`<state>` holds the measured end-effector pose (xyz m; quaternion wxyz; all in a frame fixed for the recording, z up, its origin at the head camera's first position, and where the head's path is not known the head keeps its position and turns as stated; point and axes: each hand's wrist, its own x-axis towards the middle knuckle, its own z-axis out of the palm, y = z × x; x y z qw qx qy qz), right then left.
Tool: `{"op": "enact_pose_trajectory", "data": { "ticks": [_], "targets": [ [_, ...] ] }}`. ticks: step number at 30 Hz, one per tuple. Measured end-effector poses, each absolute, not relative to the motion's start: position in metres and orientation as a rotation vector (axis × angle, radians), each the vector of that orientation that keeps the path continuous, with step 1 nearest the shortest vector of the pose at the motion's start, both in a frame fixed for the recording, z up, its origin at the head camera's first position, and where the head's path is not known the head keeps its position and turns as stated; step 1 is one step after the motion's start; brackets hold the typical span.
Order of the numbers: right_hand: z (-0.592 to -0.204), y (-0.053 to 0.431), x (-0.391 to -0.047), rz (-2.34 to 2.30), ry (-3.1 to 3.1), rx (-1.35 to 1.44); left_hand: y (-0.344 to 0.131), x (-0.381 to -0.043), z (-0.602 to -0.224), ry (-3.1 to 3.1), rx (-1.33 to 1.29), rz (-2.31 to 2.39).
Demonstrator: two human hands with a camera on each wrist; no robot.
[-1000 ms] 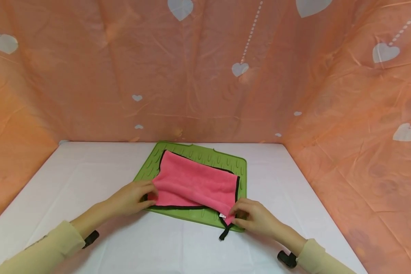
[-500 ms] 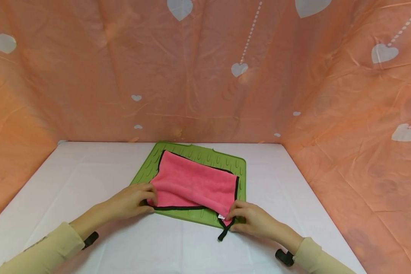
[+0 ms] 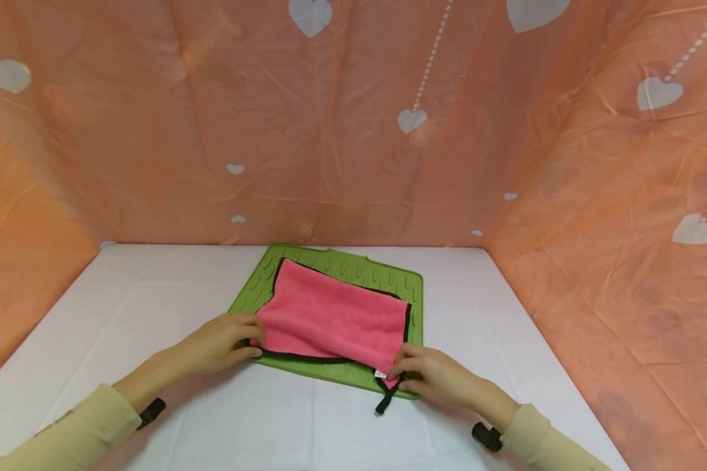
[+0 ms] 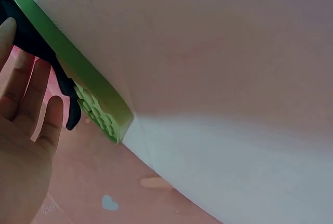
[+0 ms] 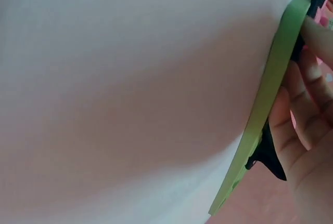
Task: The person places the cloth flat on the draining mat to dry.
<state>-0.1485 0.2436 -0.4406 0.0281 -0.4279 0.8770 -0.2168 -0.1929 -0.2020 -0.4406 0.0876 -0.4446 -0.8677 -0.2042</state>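
Observation:
A pink cloth (image 3: pixel 336 314) with a black border lies rumpled over a green ridged drying mat (image 3: pixel 389 261). My left hand (image 3: pixel 226 343) pinches the cloth's near left corner between thumb and fingers. At the near right corner, by a white tag (image 3: pixel 380 374) and a black strap (image 3: pixel 384 400), my right hand (image 3: pixel 436 376) pinches the cloth. In the left wrist view, the fingers (image 4: pixel 34 96) lie against the cloth beside its black edging (image 4: pixel 31 34). The right wrist view has the other fingers (image 5: pixel 299 104) along the mat's rim (image 5: pixel 270 83), with the pinched corner partly hidden.
The mat rests on a white-covered table (image 3: pixel 171 288). Orange sheeting (image 3: pixel 353 163) printed with pale hearts rises behind the table and at both sides. A black wrist device shows under each forearm, near the beige sleeves (image 3: pixel 76 425).
My left hand has shifted slightly left, and the cloth's near edge now bends in a curve. My right fingers have closed in on the near right corner. The mat stays nearly in place.

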Motion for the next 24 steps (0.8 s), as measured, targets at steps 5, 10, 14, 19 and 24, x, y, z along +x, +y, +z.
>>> {"op": "enact_pose_trajectory", "data": {
  "ticks": [5, 10, 14, 19, 24],
  "targets": [
    [-0.442, 0.244, -0.151, -0.672, 2.718, -1.368, -0.205, -0.195, -0.437, -2.557, -1.343, -0.587],
    [-0.443, 0.249, -0.15, -0.773, 2.689, -1.322, -0.211, -0.198, -0.436, -2.519, -1.347, -0.537],
    [-0.444, 0.253, -0.15, -0.849, 2.651, -1.332, -0.216, -0.198, -0.438, -2.516, -1.36, -0.574],
    [-0.445, 0.253, -0.149, -0.778, 2.657, -1.432, -0.22, -0.195, -0.441, -2.55, -1.374, -0.608],
    [-0.441, 0.252, -0.149, -0.782, 2.638, -1.377, -0.22, -0.19, -0.438, -2.649, -1.294, -0.625]
  ]
}}
